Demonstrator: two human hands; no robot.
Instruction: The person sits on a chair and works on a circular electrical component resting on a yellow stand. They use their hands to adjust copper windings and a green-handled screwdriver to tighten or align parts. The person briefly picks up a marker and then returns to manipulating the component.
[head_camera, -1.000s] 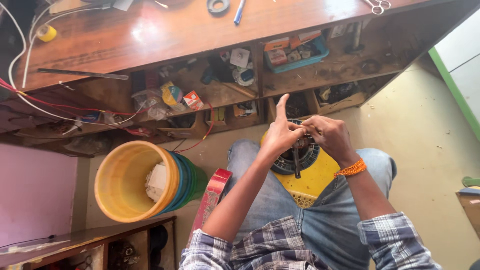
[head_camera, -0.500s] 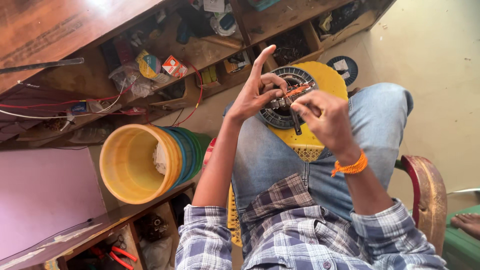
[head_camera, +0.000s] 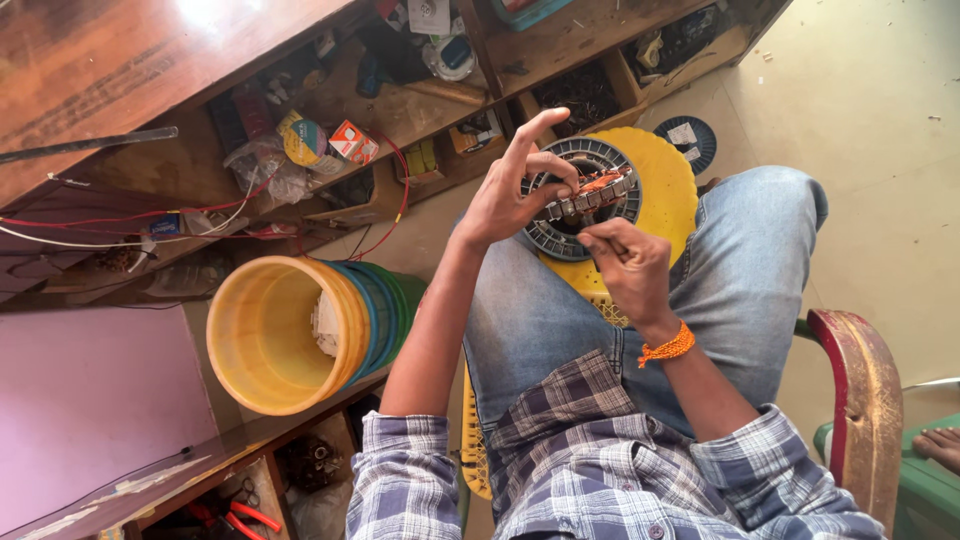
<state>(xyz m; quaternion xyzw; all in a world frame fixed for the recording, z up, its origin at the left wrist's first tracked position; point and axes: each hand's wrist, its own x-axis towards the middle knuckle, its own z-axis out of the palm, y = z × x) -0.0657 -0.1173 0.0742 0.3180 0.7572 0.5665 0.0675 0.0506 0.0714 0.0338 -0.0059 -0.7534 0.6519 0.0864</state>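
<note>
Between the two hands, over the lap, the ring-shaped motor stator (head_camera: 580, 200) is pinched at its rim by the left hand (head_camera: 510, 190), forefinger raised, while the right hand (head_camera: 622, 265), closed narrow at the copper winding (head_camera: 603, 183), probably needs steady, even tension.

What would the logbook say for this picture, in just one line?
left hand: holds ring-shaped motor stator | right hand: pinching at stator's lower edge | stator over yellow round thing on lap | yellow bucket beside knee
</note>
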